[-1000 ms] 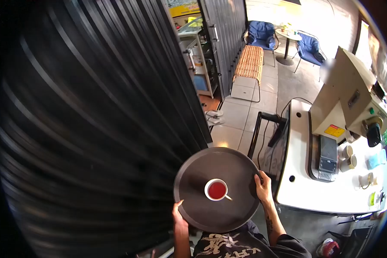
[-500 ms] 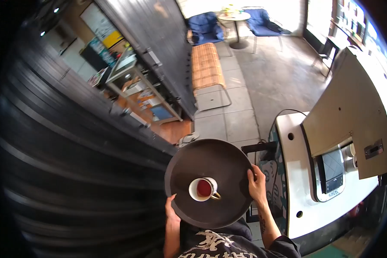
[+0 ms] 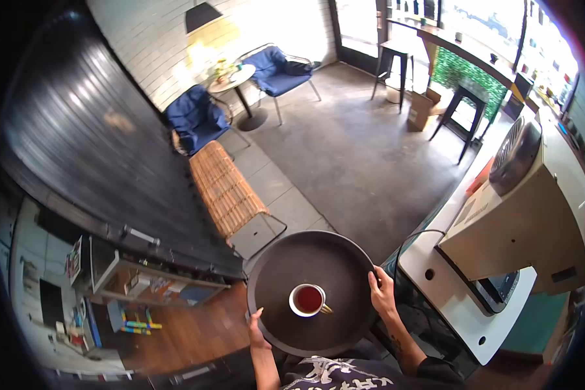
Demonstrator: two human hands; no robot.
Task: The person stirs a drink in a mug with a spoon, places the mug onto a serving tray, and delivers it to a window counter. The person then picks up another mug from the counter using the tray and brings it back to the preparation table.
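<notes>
A round dark tray point(image 3: 276, 260) is held level in front of my body. My left hand point(image 3: 259, 331) grips its left edge, thumb on the rim and the other fingers hidden below. On the opposite edge my right hand point(image 3: 382, 292) holds the rim with the thumb on top. Near the tray's middle stands an upright white cup point(image 3: 296, 305) of red liquid, its gold-coloured handle pointing right. Neither hand touches the cup.
A white counter point(image 3: 458, 325) with a large beige machine point(image 3: 507, 227) is close on the right. Ahead left are a woven bench point(image 3: 224, 185), blue chairs point(image 3: 279, 81) and a small round table point(image 3: 231, 79). Black stools point(image 3: 465, 107) stand farther right. A dark corrugated door point(image 3: 104, 130) is at left.
The view has swung to the right, bringing the seating area, stools and window counter into sight. Both hands still hold the tray, and the cup remains near its middle.
</notes>
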